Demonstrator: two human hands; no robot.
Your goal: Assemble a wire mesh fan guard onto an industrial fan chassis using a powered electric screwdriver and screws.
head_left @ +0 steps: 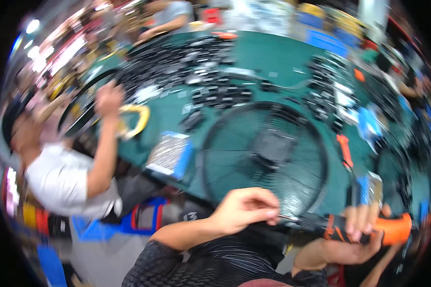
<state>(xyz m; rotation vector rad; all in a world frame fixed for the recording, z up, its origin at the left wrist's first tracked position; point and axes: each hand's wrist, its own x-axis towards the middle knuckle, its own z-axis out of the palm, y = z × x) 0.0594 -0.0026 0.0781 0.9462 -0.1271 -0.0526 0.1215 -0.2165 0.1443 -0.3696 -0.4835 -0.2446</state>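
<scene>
In my right hand [361,227] is an orange and black electric screwdriver [336,228], its bit pointing left. My left hand [249,209] is closed, thumb and fingers pinched right at the bit's tip; whatever they hold is too small to make out. Just beyond my hands a round black fan grille [210,158] lies on the green table, with a dark squarish housing [273,147] at its centre. To the left of the grille sits a blue box of small silvery pieces [169,154], probably screws.
Many black parts [220,95] cover the far side of the green table [268,52]. At left, a co-worker in a white shirt [64,179] works beside a yellow ring-shaped item [138,119]. An orange-handled tool [345,149] lies right of the grille. Much is blurred.
</scene>
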